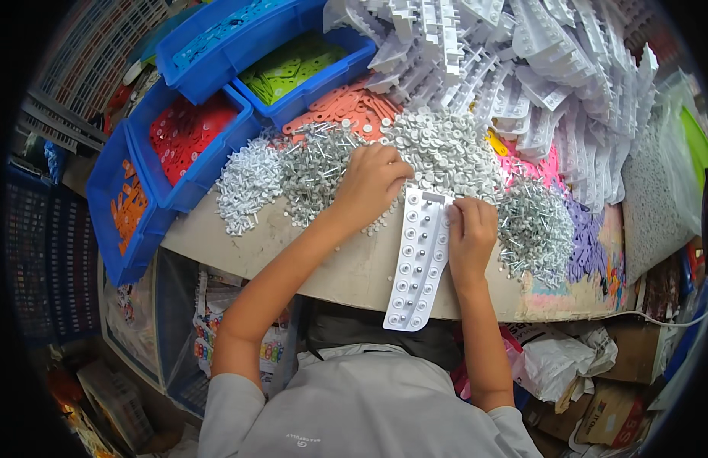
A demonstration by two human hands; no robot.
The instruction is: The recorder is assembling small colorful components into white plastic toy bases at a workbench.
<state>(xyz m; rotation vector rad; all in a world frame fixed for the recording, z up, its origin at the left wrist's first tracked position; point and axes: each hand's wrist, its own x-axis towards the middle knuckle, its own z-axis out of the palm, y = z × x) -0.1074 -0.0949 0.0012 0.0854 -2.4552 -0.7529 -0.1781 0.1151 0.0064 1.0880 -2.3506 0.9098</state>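
A long white plastic strip [419, 263], with rows of round studs along both sides and metal pins down its middle, lies tilted toward me over the table's front edge. My right hand [472, 233] is closed at its upper right edge, thumb and fingers on the rim. My left hand [371, 183] is closed, fingertips together just above the strip's top left corner, beside a heap of small pale round caps [446, 149]; what it pinches is too small to make out. Loose metal pins [316, 164] are heaped behind the left hand, and more metal pins [530, 225] right of the right hand.
Blue bins [239, 126] at the left hold red, green, blue and orange flat pieces. Small white pins [247, 183] lie near them. White strips [552, 91] are stacked at the back right. Purple pieces [587, 244] and a clear bag [659, 183] stand at the right.
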